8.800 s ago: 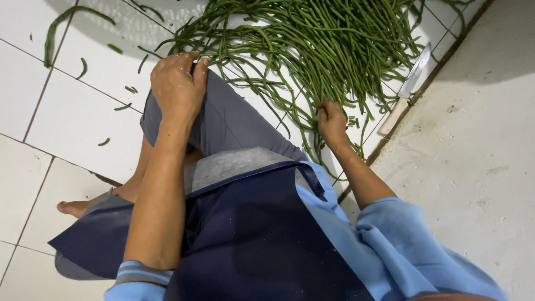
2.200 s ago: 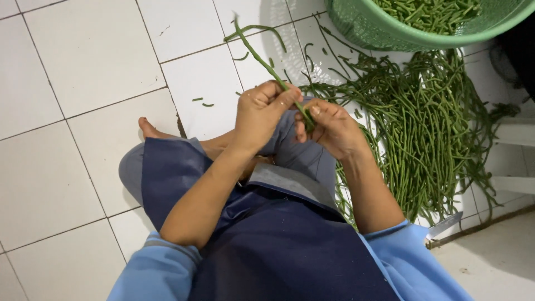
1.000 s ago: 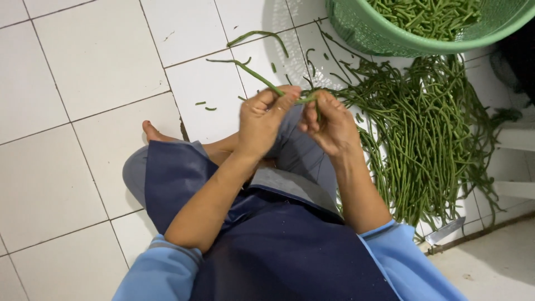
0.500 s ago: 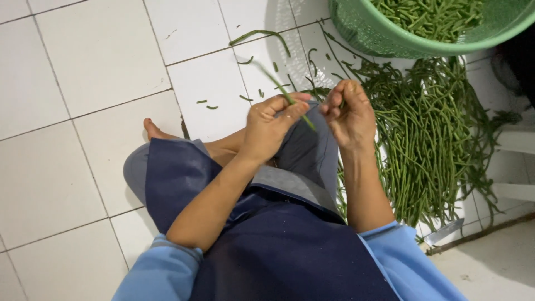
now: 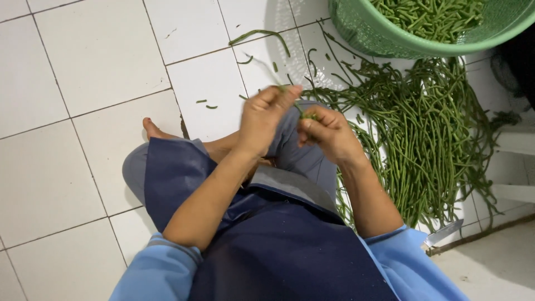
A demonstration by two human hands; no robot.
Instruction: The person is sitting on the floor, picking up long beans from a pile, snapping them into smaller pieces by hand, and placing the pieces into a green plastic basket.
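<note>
Both hands meet above her lap: the right hand (image 5: 329,131) pinches a short green bean piece (image 5: 308,116); the left hand's (image 5: 266,120) fingers are blurred, grip unclear.

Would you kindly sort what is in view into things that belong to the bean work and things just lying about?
In use: left hand, right hand, the bean piece they grip, bean pile, green basket.
Lying about: stray bean, small scraps, white stool.
</note>
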